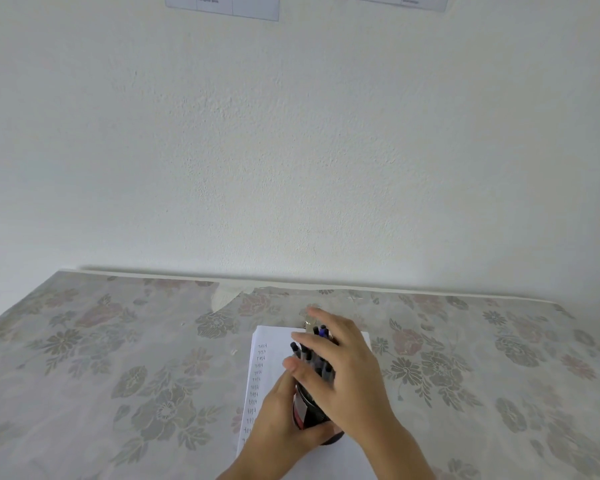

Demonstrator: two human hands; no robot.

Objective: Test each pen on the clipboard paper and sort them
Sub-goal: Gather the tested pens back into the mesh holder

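A white wall fills the upper field, with two printed sheets cut off at 12 o'clock. Below it lies a table under a floral cloth. On the cloth, at 6 o'clock, rests one sheet of clipboard paper bearing a column of pen marks down its left side; a metal clip shows at its far edge. One dark cup stands on the paper, holding a bundle of pens, too overlapped to count. The left hand grasps the cup from 8 o'clock. The right hand covers the pen tops, fingers spread and curled over them; whether it grips one pen cannot be told.
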